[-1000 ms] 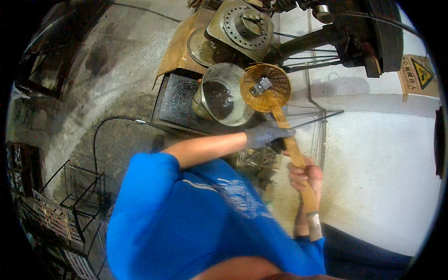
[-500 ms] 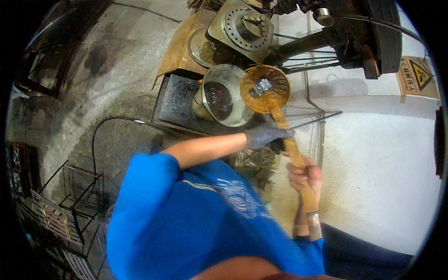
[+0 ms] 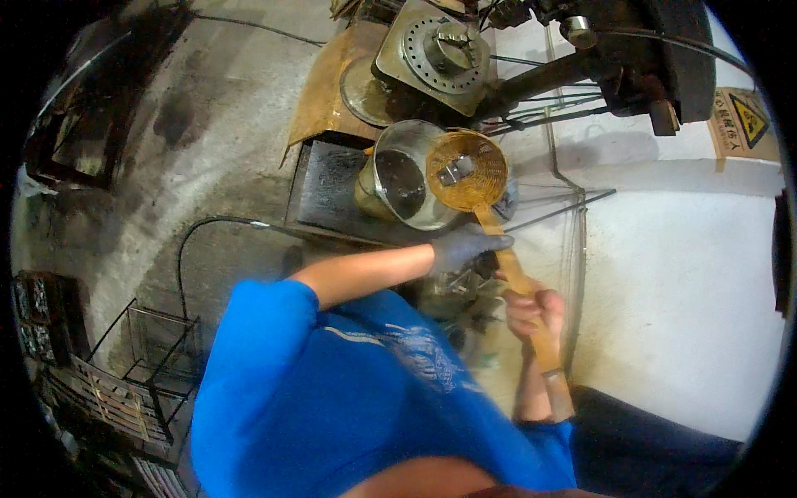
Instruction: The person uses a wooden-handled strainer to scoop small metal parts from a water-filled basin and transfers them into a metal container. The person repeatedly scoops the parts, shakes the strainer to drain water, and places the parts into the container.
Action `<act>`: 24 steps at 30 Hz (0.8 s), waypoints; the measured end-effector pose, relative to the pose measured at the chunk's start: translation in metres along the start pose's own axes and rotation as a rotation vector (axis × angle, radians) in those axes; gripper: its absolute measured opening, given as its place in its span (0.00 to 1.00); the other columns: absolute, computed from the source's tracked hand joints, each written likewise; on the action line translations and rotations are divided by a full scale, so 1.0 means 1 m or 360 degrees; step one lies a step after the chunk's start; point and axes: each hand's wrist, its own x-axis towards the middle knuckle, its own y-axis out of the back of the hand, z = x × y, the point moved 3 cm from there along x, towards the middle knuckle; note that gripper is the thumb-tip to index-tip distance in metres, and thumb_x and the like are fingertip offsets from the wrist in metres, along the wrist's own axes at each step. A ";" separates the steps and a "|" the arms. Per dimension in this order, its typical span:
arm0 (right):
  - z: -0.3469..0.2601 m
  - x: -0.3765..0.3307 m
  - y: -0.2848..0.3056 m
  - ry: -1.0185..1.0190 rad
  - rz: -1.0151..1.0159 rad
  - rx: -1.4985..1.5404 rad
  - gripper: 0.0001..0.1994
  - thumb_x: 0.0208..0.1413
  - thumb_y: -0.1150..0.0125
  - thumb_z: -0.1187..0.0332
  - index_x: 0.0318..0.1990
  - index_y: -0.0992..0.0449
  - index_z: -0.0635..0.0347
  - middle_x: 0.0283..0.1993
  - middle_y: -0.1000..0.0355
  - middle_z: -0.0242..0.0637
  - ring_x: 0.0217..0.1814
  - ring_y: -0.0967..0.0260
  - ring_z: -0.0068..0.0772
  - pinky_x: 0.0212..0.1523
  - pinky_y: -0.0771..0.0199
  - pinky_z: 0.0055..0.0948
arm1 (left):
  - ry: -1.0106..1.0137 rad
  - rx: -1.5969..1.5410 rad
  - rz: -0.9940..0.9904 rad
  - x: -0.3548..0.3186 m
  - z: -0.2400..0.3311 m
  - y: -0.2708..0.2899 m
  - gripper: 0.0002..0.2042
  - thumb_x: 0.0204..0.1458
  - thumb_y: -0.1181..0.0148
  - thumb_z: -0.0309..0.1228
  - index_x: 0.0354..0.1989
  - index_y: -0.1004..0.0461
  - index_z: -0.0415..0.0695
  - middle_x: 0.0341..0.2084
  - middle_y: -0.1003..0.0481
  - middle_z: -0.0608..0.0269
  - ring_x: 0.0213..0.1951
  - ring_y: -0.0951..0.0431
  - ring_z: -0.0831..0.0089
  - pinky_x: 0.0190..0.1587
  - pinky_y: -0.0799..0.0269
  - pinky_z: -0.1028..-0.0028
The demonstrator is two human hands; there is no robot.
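Note:
A long wooden-handled woven strainer ladle [image 3: 465,170] is held over a metal pot [image 3: 404,178], with a small metal piece lying in its bowl. My left hand [image 3: 465,246], in a dark grey glove, grips the handle near the bowl. Lower down the same handle my bare right hand [image 3: 531,311] is closed around it. The pot stands on a dark metal tray [image 3: 328,195].
A grey machine with a round perforated plate [image 3: 436,50] and dark metal arms stands beyond the pot. Brown cardboard [image 3: 320,91] lies beside it. A black cable [image 3: 207,228] curves on the stained concrete floor. Wire racks [image 3: 133,365] stand lower left; a white wall [image 3: 664,290] is right.
The strainer bowl has shifted very slightly over the pot; both hands keep their grip on the handle.

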 end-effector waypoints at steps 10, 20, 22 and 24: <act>-0.007 0.008 0.020 -0.0140 -0.0086 0.0042 0.33 0.46 0.45 0.68 0.58 0.54 0.70 0.26 0.47 0.30 0.22 0.46 0.17 0.19 0.43 0.20 | 0.0002 0.0384 0.0593 -0.105 -0.015 0.097 0.14 0.51 0.51 0.36 0.40 0.30 0.39 0.27 0.26 0.60 0.32 0.27 0.73 0.35 0.29 0.74; -0.047 -0.007 0.039 -0.0188 -0.0275 -0.0129 0.32 0.45 0.48 0.69 0.56 0.53 0.76 0.26 0.46 0.31 0.22 0.46 0.17 0.17 0.42 0.18 | -0.0421 0.0190 0.2252 -0.342 -0.044 0.186 0.11 0.49 0.49 0.35 0.35 0.29 0.40 0.26 0.27 0.57 0.27 0.26 0.68 0.28 0.27 0.70; -0.057 -0.009 0.043 -0.0205 -0.0222 -0.0022 0.33 0.44 0.46 0.70 0.56 0.54 0.75 0.26 0.46 0.31 0.22 0.46 0.17 0.18 0.41 0.20 | -0.0431 0.0246 0.2342 -0.362 -0.036 0.156 0.13 0.49 0.50 0.37 0.33 0.30 0.39 0.23 0.27 0.57 0.25 0.26 0.67 0.28 0.29 0.71; -0.062 0.000 0.040 -0.0247 -0.0204 0.0121 0.35 0.45 0.43 0.70 0.57 0.55 0.75 0.27 0.46 0.30 0.21 0.47 0.17 0.18 0.41 0.19 | -0.0400 0.0165 0.2550 -0.380 -0.044 0.143 0.13 0.49 0.50 0.37 0.33 0.29 0.39 0.24 0.27 0.57 0.25 0.26 0.68 0.28 0.29 0.71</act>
